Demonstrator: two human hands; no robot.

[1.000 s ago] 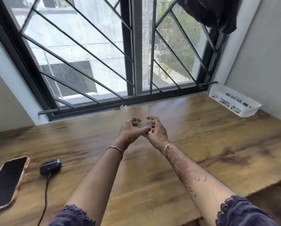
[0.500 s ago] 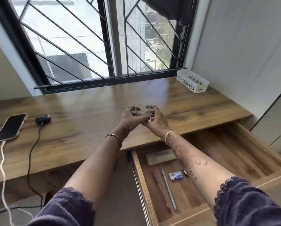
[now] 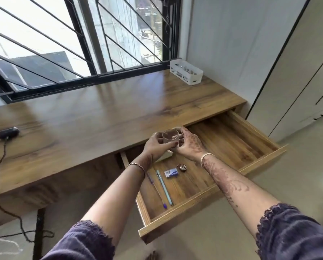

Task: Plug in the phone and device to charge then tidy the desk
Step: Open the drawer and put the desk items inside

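Hands (image 3: 173,146) hold glass (image 3: 170,136) over open drawer (image 3: 232,145).

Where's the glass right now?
Head view, centre: the glass is gripped between the left hand and right hand, over the back left of the open drawer, at the desk front edge.

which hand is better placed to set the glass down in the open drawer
Likely the right hand. Both grip the glass, but it is nearer the bare stretch of the drawer; the left hand is on the side with the pens.
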